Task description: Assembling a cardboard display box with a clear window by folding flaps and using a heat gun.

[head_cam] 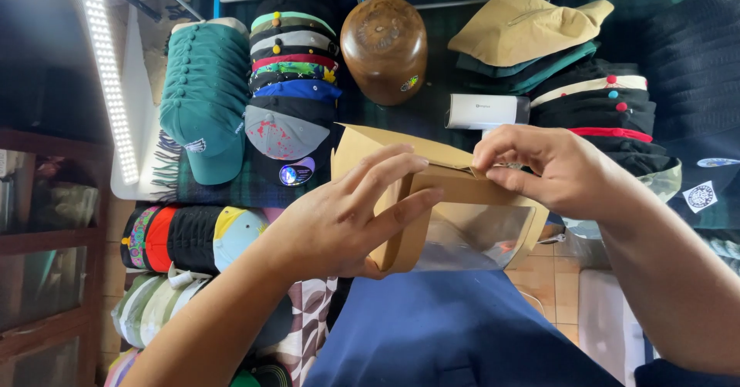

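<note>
Brown cardboard forms the box (462, 210) held up in front of the chest, above the surface (432, 109) of stacked caps — a flat carton with a clear plastic window on its face. Judging by the grip, a top flap is being folded or tucked. The left hand (347, 217) clasps the box's left edge, fingers spread along it; the right hand (551, 171) pinches the flap at the top corner. Seating it likely calls for a steady hold.

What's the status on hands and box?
Left hand grips the box by its left side. Right hand pinches the top flap. Box held above the caps; nothing in the way.
</note>
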